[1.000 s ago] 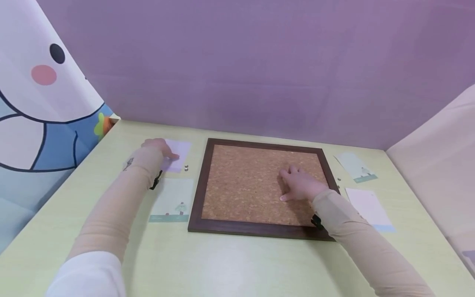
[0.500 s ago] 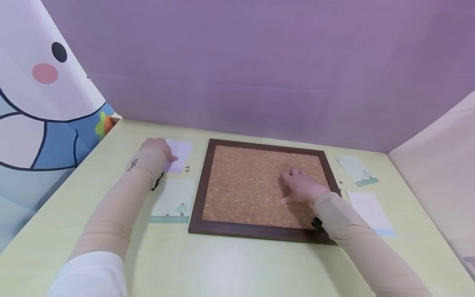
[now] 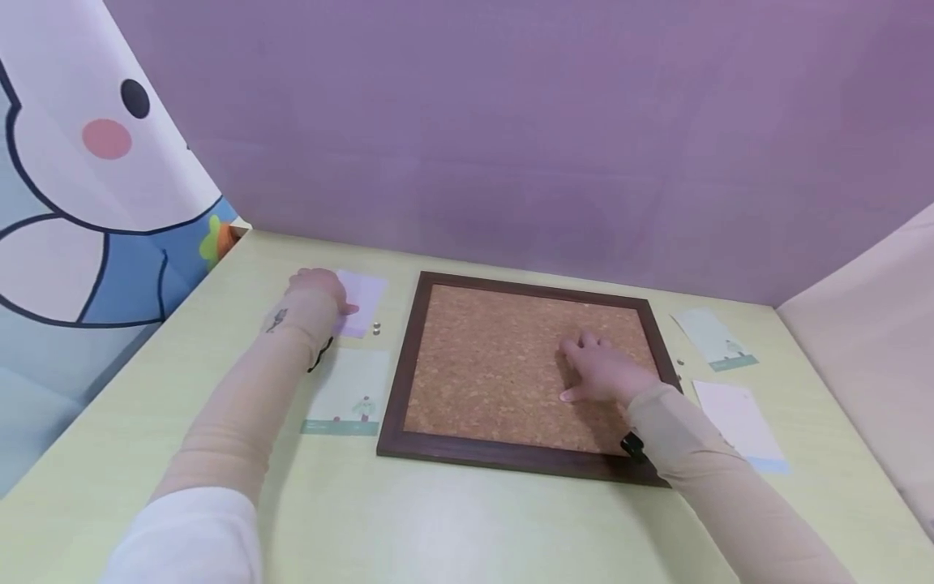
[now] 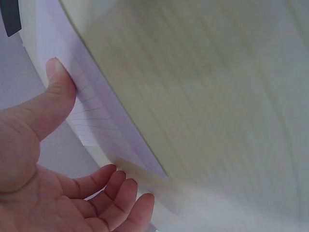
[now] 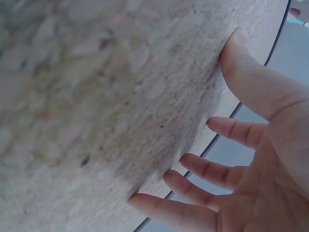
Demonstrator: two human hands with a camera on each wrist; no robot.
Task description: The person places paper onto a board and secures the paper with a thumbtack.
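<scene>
A lilac lined sheet of note paper (image 3: 362,296) lies at the table's far left. My left hand (image 3: 321,285) is over its left part, thumb on the sheet. In the left wrist view the other fingers, loosely bent, are by the short edge of the paper (image 4: 104,116), and nothing is pinched. On the cork board (image 3: 496,365), framed in dark brown wood, my right hand (image 3: 604,371) rests toward the right side. Its fingers are spread, and the right wrist view has the fingertips right at the cork surface (image 5: 120,106).
A pale green note sheet (image 3: 346,385) lies left of the board. Right of it are another green-edged sheet (image 3: 711,334) and a white sheet with a blue edge (image 3: 740,422). Small metallic pieces (image 3: 376,328) sit beside the frame. A purple cloth (image 3: 511,146) hangs behind.
The head view has turned slightly, so the scene sits a little further right. Both hands keep nearly the same places on the lilac sheet and the cork board.
</scene>
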